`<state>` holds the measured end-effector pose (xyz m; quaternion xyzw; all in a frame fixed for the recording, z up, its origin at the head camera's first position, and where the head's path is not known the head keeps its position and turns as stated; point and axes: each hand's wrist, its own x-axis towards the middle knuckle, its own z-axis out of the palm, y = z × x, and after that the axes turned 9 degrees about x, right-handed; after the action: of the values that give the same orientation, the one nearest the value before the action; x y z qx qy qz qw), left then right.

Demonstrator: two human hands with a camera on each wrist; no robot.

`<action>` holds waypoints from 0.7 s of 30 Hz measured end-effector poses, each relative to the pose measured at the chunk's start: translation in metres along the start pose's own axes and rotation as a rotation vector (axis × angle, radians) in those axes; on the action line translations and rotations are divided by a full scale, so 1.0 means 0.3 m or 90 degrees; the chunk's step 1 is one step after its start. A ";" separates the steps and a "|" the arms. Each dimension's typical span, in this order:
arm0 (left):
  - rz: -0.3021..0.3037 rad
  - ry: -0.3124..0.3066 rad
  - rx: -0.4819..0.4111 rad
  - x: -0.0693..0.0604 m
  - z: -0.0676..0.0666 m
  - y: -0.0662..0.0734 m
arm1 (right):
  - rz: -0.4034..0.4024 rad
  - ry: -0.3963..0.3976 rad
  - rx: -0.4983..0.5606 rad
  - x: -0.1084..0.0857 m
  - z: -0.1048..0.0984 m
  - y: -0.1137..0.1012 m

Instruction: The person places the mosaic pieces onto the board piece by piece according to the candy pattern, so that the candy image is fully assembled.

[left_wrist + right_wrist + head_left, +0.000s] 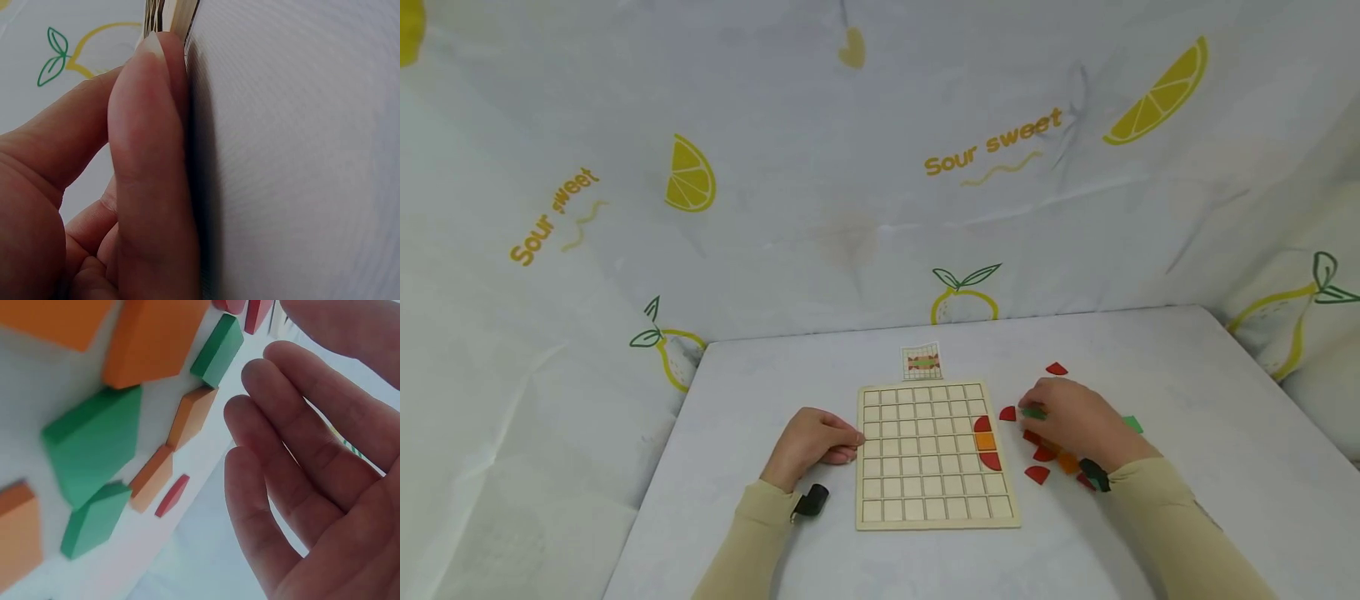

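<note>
Beige sleeves [1183, 537] nearest. My left hand [812, 440] pinches grid board's [913, 486] left edge; right hand [1073, 423], fingers loosely extended, thumb apart, over coloured pieces [1037, 474] between board and tabletop's [1240, 417] right edge.

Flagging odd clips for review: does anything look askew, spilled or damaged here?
Nothing stands out. The wooden grid board shows no visible damage, with an orange square and two red quarter-circles in its rightmost column. Loose tiles lie scattered to its right, seemingly ordinary clutter.
</note>
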<state>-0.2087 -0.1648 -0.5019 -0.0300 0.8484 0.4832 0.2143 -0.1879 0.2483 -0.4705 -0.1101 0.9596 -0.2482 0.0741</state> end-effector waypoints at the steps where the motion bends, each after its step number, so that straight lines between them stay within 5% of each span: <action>1: -0.001 0.001 0.001 0.000 0.000 0.001 | 0.007 0.000 0.001 -0.009 0.000 0.000; 21: -0.005 0.004 0.002 0.001 0.002 -0.001 | 0.021 0.034 -0.017 -0.066 0.036 0.002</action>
<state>-0.2089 -0.1643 -0.5025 -0.0349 0.8498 0.4807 0.2134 -0.1667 0.2490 -0.4784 -0.0885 0.9661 -0.2372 0.0509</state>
